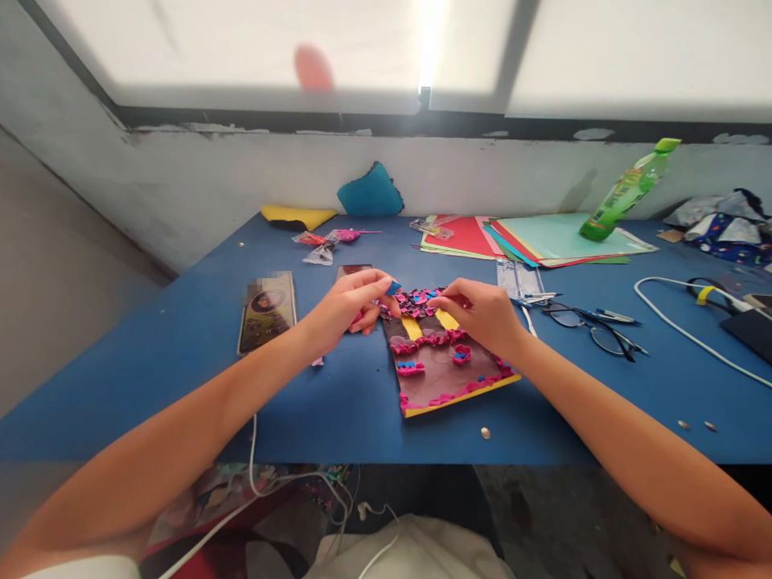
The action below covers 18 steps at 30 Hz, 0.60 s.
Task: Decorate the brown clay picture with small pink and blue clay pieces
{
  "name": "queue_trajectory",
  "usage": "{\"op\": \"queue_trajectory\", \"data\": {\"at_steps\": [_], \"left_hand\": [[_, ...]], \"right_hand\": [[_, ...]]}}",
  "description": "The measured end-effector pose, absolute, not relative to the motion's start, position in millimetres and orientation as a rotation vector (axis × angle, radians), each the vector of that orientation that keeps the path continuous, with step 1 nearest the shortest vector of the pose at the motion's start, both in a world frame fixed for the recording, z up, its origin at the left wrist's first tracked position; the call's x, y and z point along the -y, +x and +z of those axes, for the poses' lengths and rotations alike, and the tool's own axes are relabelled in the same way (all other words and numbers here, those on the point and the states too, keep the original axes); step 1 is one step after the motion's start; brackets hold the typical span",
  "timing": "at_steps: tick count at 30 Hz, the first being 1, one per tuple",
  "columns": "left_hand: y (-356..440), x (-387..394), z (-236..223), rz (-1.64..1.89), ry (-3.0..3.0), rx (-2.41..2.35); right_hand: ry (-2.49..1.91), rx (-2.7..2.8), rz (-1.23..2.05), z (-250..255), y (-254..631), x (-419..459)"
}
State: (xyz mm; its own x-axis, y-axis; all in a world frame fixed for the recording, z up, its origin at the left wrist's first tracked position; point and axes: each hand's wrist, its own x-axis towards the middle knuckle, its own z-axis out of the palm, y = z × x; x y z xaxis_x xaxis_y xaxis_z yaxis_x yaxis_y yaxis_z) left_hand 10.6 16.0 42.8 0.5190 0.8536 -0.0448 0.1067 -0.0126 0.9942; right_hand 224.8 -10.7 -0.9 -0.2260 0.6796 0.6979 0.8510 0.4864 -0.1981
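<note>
A flat board (434,376) lies on the blue table, with a dark brown face, yellow strips (447,319) and a yellow front edge. Ruffles of pink clay (410,368) with blue dabs line its edges and far end. My left hand (362,296) is closed over the board's far left corner, pinching a small blue lump of clay (393,287); a bit of pink shows under its curled fingers. Above the far right part of the board, my right hand (482,310) has thumb and finger pinched close to the clay ruffles. Whatever sits between those fingertips is too small to make out.
A phone (268,314) lies left of my hands. To the right are eyeglasses (594,328), pens (618,316) and a white cable (693,322). Coloured paper sheets (543,241) at the back carry a tilted green bottle (627,193). Small plastic bags (319,254) lie back left.
</note>
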Motion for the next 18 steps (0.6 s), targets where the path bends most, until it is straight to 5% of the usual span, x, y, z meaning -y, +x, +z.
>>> {"op": "queue_trajectory", "data": {"at_steps": [8, 18], "left_hand": [[-10, -35, 59, 0.875, 2.11, -1.51], [-42, -71, 73, 0.377, 1.996, -1.859]], "right_hand": [[-1.402, 2.06, -0.126, -5, 229, 6], [-1.459, 2.058, -0.128, -4, 226, 7]]}}
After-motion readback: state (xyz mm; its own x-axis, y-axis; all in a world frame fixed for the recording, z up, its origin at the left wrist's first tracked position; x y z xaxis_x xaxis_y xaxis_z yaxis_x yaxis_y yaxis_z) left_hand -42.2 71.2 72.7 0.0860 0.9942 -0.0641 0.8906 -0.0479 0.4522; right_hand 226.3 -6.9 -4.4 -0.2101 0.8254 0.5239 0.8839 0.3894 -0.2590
